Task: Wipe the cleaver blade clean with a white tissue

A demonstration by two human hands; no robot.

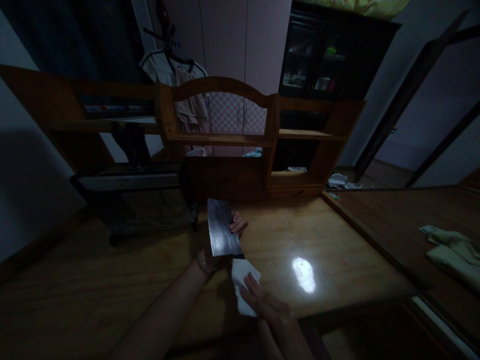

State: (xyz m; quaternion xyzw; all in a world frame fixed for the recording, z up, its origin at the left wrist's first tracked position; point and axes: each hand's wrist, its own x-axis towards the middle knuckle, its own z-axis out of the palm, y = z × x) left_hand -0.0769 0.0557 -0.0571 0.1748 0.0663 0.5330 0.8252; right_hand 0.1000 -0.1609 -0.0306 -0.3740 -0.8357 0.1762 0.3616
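A cleaver with a broad metal blade (222, 227) is held above the wooden desk, its cutting edge toward the left. My left hand (237, 223) reaches under the blade, and its fingers curl over the blade's right edge; the palm is hidden behind the metal. A white cloth or tissue (243, 292) covers the cleaver's handle, leaving only a short dark part by the blade in sight. My right hand (268, 305) presses the white cloth around the handle, fingers lying over it and the thumb below.
The desk (277, 225) has a wooden shelf unit (221, 140) along its back. A dark box-like object (146, 205) with a clear front stands at the left. A bright light reflection shows on the desk, and folded cloth (453, 250) lies on a surface at the far right.
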